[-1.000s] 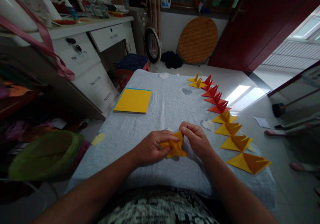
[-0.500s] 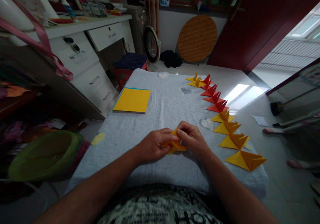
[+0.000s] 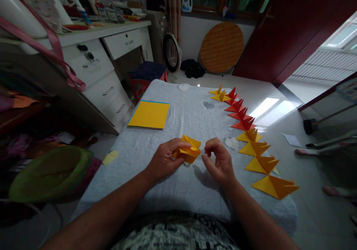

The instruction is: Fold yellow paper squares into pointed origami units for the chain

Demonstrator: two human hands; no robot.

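Pinched between the thumb and fingers of my left hand (image 3: 166,160) is a partly folded piece of yellow origami paper (image 3: 192,148), its flaps spread, held just over the cloth. My right hand (image 3: 219,161) is apart from it, a little to the right, with curled fingers, a gap between thumb and forefinger and nothing visible in them. Folded yellow paper pieces (image 3: 262,164) and red ones (image 3: 242,118) with pointed tips stand in a row along the table's right side. A stack of square paper (image 3: 149,114), yellow on top with a blue edge showing, lies at the left.
A pale cloth with heart patches covers the table (image 3: 184,112). A stool (image 3: 147,71) stands beyond its far left corner, near a white desk with drawers (image 3: 92,68). At the left is a green basket (image 3: 52,172). A round wooden board (image 3: 222,47) leans at the back wall.
My right hand has let go of the yellow paper and moved right. The paper, still in my left hand, has turned and its flaps show more. The view has tilted slightly.
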